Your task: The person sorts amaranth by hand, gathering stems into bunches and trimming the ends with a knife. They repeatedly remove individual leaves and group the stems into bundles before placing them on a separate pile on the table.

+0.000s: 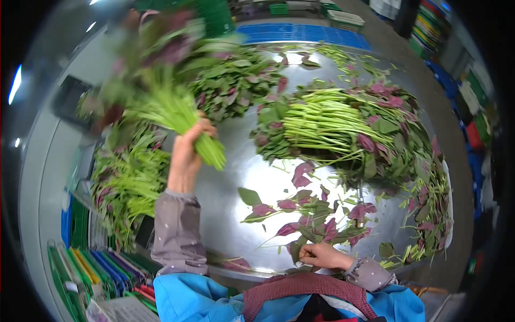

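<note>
A bunch of leafy greens (166, 102) with pale green stems is gripped in my left hand (190, 147), raised over the left part of the metal table (220, 188). Its green and purple leaves are blurred at the upper left. My right hand (324, 256) is low near the table's front edge, fingers pinched together beside a dark leaf (296, 249); what they hold, if anything, is too small to tell. Loose purple and green leaves (327, 228) lie just beyond it. A big pile of stems (322, 121) lies at the right centre.
More greens lie at the back (230, 80) and at the left edge (134, 177). Trimmed stems and leaves (426, 214) are strewn along the right. Coloured crates (99, 268) stand at the lower left, and a blue pallet (306, 35) is behind the table.
</note>
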A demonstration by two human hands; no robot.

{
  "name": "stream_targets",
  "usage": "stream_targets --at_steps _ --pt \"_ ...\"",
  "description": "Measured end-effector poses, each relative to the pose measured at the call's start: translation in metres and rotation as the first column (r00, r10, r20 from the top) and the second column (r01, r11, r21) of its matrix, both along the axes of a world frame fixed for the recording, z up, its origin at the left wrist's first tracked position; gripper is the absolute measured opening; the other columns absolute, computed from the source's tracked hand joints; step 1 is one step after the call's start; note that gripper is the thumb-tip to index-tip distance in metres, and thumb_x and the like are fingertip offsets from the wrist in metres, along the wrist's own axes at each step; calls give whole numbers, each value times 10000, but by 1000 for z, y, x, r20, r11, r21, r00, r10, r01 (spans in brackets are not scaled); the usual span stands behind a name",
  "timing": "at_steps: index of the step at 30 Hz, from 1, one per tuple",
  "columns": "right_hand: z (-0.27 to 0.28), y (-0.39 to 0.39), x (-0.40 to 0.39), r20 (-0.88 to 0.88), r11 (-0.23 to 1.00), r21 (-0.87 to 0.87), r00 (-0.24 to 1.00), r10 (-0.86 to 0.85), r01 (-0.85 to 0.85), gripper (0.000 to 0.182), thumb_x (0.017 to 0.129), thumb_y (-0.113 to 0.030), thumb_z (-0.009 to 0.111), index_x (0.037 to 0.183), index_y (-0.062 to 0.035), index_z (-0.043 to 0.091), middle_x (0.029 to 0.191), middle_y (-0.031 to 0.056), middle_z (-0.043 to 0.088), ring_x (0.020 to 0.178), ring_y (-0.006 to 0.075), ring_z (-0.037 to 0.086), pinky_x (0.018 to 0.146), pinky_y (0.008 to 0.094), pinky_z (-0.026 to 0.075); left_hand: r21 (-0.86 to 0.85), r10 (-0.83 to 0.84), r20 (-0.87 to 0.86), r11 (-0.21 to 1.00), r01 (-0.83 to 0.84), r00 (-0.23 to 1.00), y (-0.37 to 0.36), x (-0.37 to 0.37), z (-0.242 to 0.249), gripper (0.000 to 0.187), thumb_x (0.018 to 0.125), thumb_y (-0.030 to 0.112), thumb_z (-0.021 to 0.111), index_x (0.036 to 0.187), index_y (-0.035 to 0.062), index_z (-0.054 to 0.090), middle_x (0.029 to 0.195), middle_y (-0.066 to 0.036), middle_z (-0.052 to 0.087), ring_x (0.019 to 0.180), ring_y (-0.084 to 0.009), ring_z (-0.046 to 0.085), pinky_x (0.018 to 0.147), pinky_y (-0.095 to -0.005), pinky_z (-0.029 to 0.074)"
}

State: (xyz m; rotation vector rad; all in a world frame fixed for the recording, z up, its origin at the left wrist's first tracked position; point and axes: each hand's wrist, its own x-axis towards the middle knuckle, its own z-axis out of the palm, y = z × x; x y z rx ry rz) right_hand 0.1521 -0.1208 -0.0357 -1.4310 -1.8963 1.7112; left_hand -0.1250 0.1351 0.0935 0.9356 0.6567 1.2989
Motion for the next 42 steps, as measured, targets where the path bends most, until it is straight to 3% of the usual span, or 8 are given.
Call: stream_targets --at_steps 3,4,9,14,21,24,32,42 --pt "-8 4 5 5 999 24 999 36 -36 222 808 -281 565 880 -71 555 716 69 615 642 235 592 579 339 443 -262 -18 220 962 77 975 77 -27 -72 101 850 160 558 815 81 505 698 -44 513 663 -182 514 681 -360 469" --pt "-6 7 10 14 1000 28 1000 5 -5 222 808 -281 565 880 -71 555 716 69 615 642 235 592 579 339 443 -368 181 264 927 -74 947 100 -32 -114 124 865 175 529 778 89 507 691 -48 506 661 -195 504 685 -370 457" --pt "29 54 44 -27 964 195 984 -177 179 134 803 -178 559 852 -53 557 699 77 603 626 210 588 576 304 450 -722 337 218 688 -81 916 125 -26 -262 154 849 182 534 746 72 502 696 -64 542 671 -240 525 669 -417 454" --pt "80 115 95 -47 686 573 854 -518 448 65 777 -86 564 801 -27 553 670 94 576 608 190 579 563 307 455 -744 333 245 667 -44 911 115 -10 -246 211 843 266 568 889 65 521 835 -89 565 806 -255 547 796 -435 447" --pt "140 200 176 122 378 906 736 -666 191 101 723 -80 580 787 -15 535 701 123 581 655 274 583 585 372 450 -464 95 -116 875 -138 989 46 -4 -201 303 870 198 526 1106 18 468 1092 -93 534 959 -211 513 865 -408 384" --pt "131 253 205 270 419 906 696 -665 49 134 706 -93 584 800 -11 535 736 141 595 703 313 591 604 414 449 -362 275 -426 821 -441 862 8 18 -171 360 856 105 513 1189 12 413 1176 -91 484 988 -157 486 873 -339 372" --pt "73 358 214 773 788 544 538 -337 -288 502 712 -292 640 1122 -40 497 1055 177 556 1031 325 523 841 416 433 -448 226 -226 840 -307 948 -46 36 -171 388 839 54 538 1203 46 406 1147 -69 475 988 -163 510 858 -287 435" --pt "57 395 262 671 966 255 728 -140 -49 652 698 -326 664 1229 -33 423 1152 179 532 1056 293 516 840 385 419 -573 221 -178 769 -283 959 -63 46 -163 218 858 16 493 1074 37 474 908 -49 558 773 -135 559 719 -262 499"
